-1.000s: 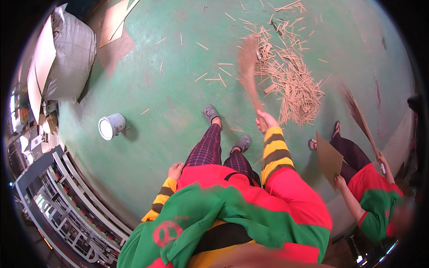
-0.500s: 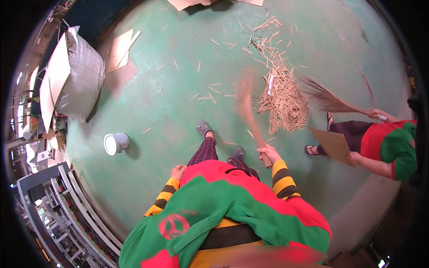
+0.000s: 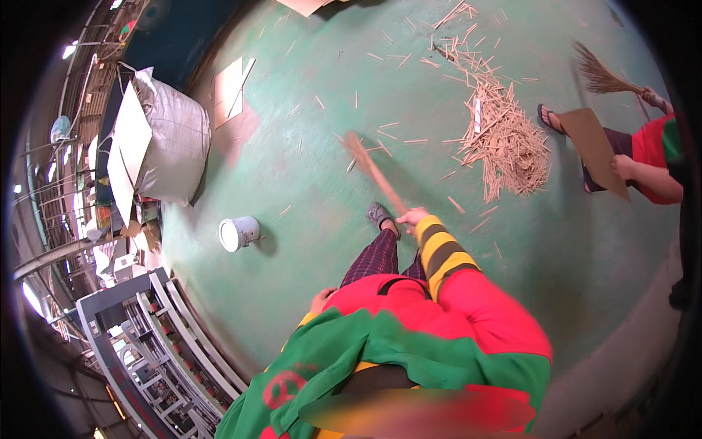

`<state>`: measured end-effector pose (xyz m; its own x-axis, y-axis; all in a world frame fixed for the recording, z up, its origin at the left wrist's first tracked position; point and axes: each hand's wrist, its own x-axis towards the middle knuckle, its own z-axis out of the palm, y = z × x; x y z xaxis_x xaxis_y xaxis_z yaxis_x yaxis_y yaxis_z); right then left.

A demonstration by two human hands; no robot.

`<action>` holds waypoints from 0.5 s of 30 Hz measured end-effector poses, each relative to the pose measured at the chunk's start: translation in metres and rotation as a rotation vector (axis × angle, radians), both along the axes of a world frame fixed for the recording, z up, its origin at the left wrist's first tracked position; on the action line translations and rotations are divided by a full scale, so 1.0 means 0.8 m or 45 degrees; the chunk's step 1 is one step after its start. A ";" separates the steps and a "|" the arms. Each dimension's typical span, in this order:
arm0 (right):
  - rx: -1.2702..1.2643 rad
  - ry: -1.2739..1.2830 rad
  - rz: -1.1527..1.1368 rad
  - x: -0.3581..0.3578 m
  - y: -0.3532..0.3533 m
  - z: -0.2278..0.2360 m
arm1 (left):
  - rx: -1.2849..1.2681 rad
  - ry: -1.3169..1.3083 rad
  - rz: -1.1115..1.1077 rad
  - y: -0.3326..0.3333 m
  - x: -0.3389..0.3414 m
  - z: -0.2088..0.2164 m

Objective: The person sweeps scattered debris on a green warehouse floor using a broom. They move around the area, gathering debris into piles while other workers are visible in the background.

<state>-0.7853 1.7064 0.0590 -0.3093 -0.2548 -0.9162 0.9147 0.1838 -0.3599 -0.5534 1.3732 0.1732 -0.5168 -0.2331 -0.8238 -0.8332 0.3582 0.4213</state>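
Note:
My right hand [image 3: 414, 218] is closed round the handle of a broom [image 3: 382, 181], its brush end reaching forward and left over the green floor. Just beyond the brush end lie several loose thin wooden sticks [image 3: 385, 148]. A large heap of the same sticks [image 3: 512, 150] is to the right of the broom, with a trail of them running away from me. At my left hip, my left hand [image 3: 322, 300] hangs with its fingers curled, partly hidden by my clothing; I see nothing in it.
At the right, a co-worker holds another broom [image 3: 603, 73] and a cardboard sheet [image 3: 596, 150]. A white bucket [image 3: 250, 230] stands left of my feet. Farther left are a big white sack [image 3: 175, 139], flat boards [image 3: 229, 88] and a grey metal machine frame [image 3: 110, 307].
My broom has swung from the heap's left side to the left, across my front. The co-worker's broom has lifted away from the heap. My view has shifted left.

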 end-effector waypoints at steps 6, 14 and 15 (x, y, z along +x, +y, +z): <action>-0.076 -0.221 -0.212 0.075 0.141 0.033 | -0.152 0.170 -0.442 -0.047 0.002 -0.075; 0.159 0.067 -0.339 0.159 0.203 0.113 | -0.012 0.072 -0.123 0.001 -0.113 -0.065; 0.209 0.118 -0.286 0.175 0.206 0.130 | 0.023 0.091 -0.120 0.005 -0.123 -0.066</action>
